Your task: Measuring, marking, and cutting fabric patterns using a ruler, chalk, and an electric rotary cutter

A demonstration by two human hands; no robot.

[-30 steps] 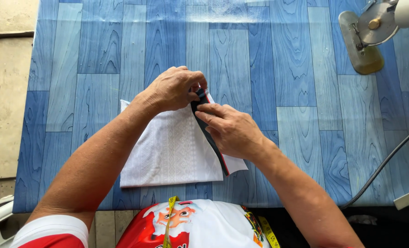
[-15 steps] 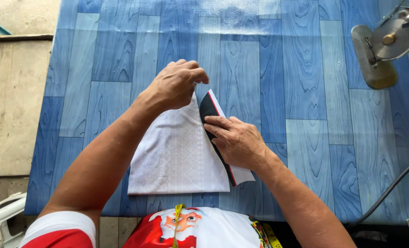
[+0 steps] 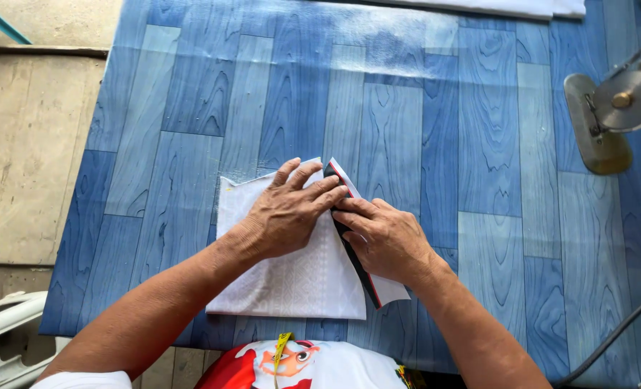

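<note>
Hands on the blue worktop (image 3: 407, 130) | your left hand (image 3: 291, 212) flat on the white cloth (image 3: 291, 281) | your right hand (image 3: 385, 238) presses the dark strip (image 3: 356, 263) along its edge, grip not clamped

Both hands (image 3: 335, 220) press folded white fabric (image 3: 291, 277) on blue table (image 3: 407, 108).

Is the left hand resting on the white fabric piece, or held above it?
Touching. The head view shows the left hand lying flat on the white fabric piece, fingers pressed against its folded edge, with no gap or shadow beneath the palm.
</note>
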